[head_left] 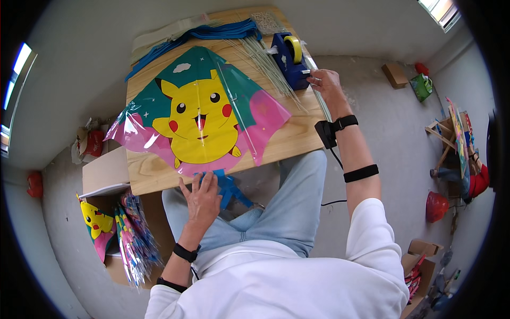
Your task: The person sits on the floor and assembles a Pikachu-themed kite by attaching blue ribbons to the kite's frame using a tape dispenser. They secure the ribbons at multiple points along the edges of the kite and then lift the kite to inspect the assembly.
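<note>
A kite (204, 119) of thin glossy film, with a yellow cartoon figure on green and pink, lies spread on the wooden table. My left hand (202, 198) rests at its bottom edge, fingers stretched out and thumb apart, over a blue ribbon tail (228, 192) that hangs past the table's front edge. At the table's right side stands a blue tape dispenser (287, 66) with a yellow tape roll (293, 49). My right hand (325, 85) is closed in a pinch at the dispenser's cutting end, on a small bit of tape that shows only in part.
Blue ribbons (212, 32), thin pale rods (265, 66) and a clear bag of small pieces (266, 23) lie along the table's far side. Left of my legs, a cardboard box (106, 178) holds several folded kites (133, 228). Another person (475, 181) sits at far right.
</note>
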A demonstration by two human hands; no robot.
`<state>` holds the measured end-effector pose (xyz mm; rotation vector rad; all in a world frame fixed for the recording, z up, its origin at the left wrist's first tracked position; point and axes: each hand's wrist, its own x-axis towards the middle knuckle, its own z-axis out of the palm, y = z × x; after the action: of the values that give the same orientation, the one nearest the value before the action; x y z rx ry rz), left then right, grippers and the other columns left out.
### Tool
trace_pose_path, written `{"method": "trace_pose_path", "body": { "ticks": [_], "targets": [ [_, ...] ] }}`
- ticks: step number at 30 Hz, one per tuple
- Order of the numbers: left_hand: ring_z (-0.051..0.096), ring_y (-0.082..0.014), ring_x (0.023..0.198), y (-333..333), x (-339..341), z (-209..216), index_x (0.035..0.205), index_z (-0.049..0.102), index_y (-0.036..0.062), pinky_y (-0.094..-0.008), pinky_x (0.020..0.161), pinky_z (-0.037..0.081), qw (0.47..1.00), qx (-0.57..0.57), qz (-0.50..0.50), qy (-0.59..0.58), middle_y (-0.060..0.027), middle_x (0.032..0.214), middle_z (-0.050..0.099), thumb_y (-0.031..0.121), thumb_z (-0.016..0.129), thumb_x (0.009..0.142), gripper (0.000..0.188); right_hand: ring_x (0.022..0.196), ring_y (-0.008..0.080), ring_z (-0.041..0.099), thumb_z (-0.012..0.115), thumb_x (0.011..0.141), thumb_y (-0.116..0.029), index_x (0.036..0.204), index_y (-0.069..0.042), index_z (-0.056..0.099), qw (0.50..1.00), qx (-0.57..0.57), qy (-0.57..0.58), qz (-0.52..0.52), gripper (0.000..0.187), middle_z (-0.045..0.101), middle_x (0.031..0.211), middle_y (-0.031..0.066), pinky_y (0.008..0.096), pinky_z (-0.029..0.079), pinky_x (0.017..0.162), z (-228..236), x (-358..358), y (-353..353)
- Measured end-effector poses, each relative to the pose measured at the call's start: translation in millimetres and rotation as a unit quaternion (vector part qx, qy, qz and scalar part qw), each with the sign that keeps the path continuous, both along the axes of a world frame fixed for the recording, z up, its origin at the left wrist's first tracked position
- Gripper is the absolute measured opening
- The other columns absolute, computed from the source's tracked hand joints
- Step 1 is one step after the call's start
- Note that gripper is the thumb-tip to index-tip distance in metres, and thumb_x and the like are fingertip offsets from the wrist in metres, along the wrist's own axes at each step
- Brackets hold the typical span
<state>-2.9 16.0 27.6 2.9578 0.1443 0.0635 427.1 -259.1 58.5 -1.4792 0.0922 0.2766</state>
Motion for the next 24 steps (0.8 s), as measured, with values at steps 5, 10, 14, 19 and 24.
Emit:
{"method": "trace_pose_path", "body": {
  "ticks": [5, 10, 14, 19, 24],
  "targets": [
    [0.045, -0.0324, 0.136, 0, 0, 1, 0.133, 0.061, 0.0032, -0.0773, 0.114, 0.015, 1.0, 0.004, -0.003, 0.002, -0.0062, 0.144, 0.051, 0.018, 0.08, 0.076, 0.062, 0.08, 0.0184, 0.067, 0.073, 0.087, -0.01, 0.098, 0.0, 0.069, 0.998, 0.014, 0.007, -0.061, 0.016, 0.067, 0.083, 0.0073, 0.0351, 0.043, 0.067, -15, -15, 7],
    [0.045, -0.0319, 0.136, 1, -1, -2, 0.133, 0.061, 0.0027, -0.0773, 0.115, 0.014, 1.0, 0.011, -0.006, -0.008, -0.0065, 0.144, 0.051, 0.018, 0.08, 0.076, 0.062, 0.086, 0.0242, 0.069, 0.072, 0.092, -0.018, 0.1, -0.001, 0.066, 0.98, 0.123, 0.118, -0.101, 0.019, 0.067, 0.092, 0.0105, 0.0448, 0.051, 0.081, -26, -36, -1],
    [0.045, -0.032, 0.136, -1, 0, -1, 0.134, 0.061, 0.0027, -0.0771, 0.115, 0.014, 1.0, 0.011, -0.006, -0.001, -0.0065, 0.144, 0.05, 0.019, 0.079, 0.076, 0.063, 0.092, 0.0282, 0.068, 0.073, 0.094, -0.024, 0.096, 0.0, 0.063, 0.949, 0.211, 0.187, -0.141, 0.026, 0.064, 0.096, 0.0125, 0.0535, 0.054, 0.095, -41, -37, -8],
    [0.044, -0.0319, 0.137, -1, 0, 0, 0.134, 0.061, 0.0023, -0.0768, 0.115, 0.013, 1.0, 0.012, -0.004, 0.003, -0.0066, 0.145, 0.05, 0.019, 0.079, 0.076, 0.063, 0.086, 0.0277, 0.069, 0.071, 0.094, -0.017, 0.096, 0.0, 0.062, 0.933, 0.259, 0.214, -0.128, 0.019, 0.064, 0.092, 0.0126, 0.0514, 0.056, 0.094, -26, -41, 9],
    [0.042, -0.0334, 0.138, -3, 0, 1, 0.134, 0.061, 0.0018, -0.0762, 0.116, 0.012, 1.0, 0.007, -0.003, 0.001, -0.0073, 0.144, 0.05, 0.019, 0.079, 0.076, 0.063, 0.072, 0.0239, 0.067, 0.073, 0.091, -0.006, 0.093, 0.001, 0.062, 0.945, 0.256, 0.163, -0.123, 0.013, 0.065, 0.083, 0.0105, 0.0407, 0.06, 0.077, -40, -34, 14]
  ]
}}
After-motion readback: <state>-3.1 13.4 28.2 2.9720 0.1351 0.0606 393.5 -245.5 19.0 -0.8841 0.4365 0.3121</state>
